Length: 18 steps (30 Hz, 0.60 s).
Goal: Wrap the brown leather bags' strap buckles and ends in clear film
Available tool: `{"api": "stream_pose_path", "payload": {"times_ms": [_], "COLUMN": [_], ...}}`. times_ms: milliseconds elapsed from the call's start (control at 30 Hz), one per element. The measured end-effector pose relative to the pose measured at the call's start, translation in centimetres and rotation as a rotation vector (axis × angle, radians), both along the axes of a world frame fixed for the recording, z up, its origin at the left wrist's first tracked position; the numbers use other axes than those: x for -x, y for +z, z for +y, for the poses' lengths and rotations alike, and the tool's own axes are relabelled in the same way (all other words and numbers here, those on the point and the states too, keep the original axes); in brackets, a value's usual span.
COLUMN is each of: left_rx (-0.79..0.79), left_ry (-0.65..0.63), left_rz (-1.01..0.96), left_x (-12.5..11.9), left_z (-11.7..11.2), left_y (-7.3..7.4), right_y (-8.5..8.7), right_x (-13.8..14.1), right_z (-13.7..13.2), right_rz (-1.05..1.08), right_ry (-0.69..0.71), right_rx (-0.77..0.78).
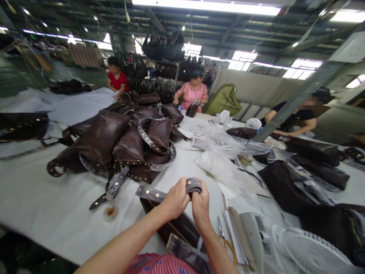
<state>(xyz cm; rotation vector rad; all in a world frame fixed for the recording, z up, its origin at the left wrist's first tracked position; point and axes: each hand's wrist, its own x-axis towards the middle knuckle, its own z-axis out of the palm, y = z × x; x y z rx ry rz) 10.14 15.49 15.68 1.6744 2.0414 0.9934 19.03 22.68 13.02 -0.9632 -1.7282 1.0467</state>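
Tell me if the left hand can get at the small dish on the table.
Probably yes. The dish lies on bare table left of the left hand, nothing between them. But that hand's grip is on the strap, shared with the right hand, so it must let go first.

Bag pile [119, 144] blocks ahead; bare table [42, 198] left.

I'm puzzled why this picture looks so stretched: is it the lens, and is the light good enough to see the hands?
Head view: a wide lens bows the edges, stretching the table and fan; the ceiling lamps and windows burn out to white; the light below is soft, with faint shadows; the left hand, right hand and the strap they grip show sharply.
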Motion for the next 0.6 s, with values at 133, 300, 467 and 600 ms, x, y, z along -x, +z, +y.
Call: {"api": "stream_pose_path", "payload": {"times_ms": [133, 300, 467, 600], "left_rx": [0.033, -0.104, -0.262, -0.279], "left_ry": [-0.148, -0.089, -0.074, 0.025], "left_rz": [0.395, 0.340, -0.055, -0.117], "left_x": [0.8, 1.6, 1.7, 1.4], "left_z": [0.5, 1.0, 0.4, 0.2], "left_y": [1.4, 2.2, 0.4, -0.2], "right_y": [1.3, 3.1, 3.3, 2.2], "right_x": [-0.9, -0.5, 1.1, 2.1], "right_z": [0.6, 1.8, 1.1, 0.4], "right_rz": [-0.352, -0.349, 0.038, 0.369], "right_ry": [0.146, 0.086, 0.041, 0.011], "right_rx": [-0.523, -0.531, 0.004, 0.349]}}
